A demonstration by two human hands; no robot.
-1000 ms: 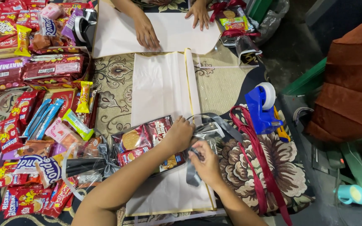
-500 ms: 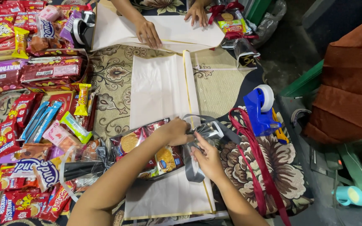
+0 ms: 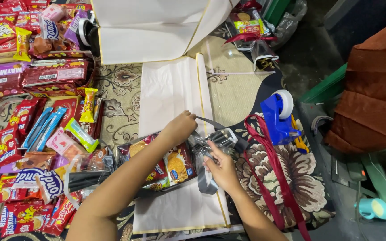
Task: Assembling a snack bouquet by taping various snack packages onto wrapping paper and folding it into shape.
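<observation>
Gathering clear wrap over the snack bundle, head view, frame centre | left hand closed, pinching the wrap's dark strip; right hand fingers together, pressing the crinkled wrap | keep the wrap taut, bundle centred on the white paper sheet | red ribbon just right, blue tape dispenser upper right, loose snack packets crowding left.
</observation>
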